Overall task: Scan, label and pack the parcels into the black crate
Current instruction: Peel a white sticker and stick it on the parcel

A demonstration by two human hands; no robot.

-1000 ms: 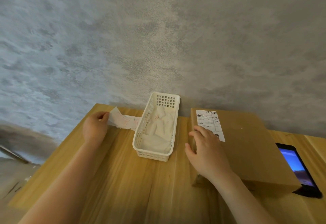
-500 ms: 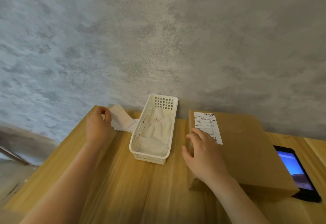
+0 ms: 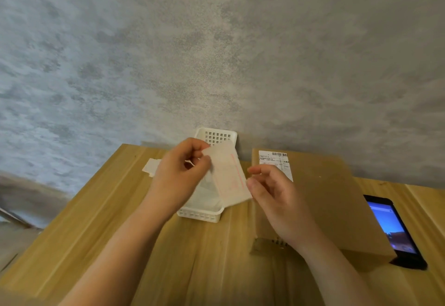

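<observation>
I see light wood on the table [image 3: 108,221], visible grain, smooth satin finish. Basket [image 3: 216,134]: white plastic, perforated walls, slightly shiny. Label slip [image 3: 228,175]: thin matt paper, white with faint pink print, a bit translucent. Cardboard box [image 3: 325,197]: plain brown, matt, with a white paper shipping label [image 3: 277,158] stuck flat on top. Phone [image 3: 395,228]: glossy black, screen lit. Wall [image 3: 216,52] I read as grey plaster, mottled, rough-grained.

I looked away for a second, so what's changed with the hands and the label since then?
The left hand lifted the label from left of the basket up over it, pinching its top. The right hand left the box and rose to the label's lower edge; whether it grips is unclear. Basket, box and phone stayed put.
</observation>
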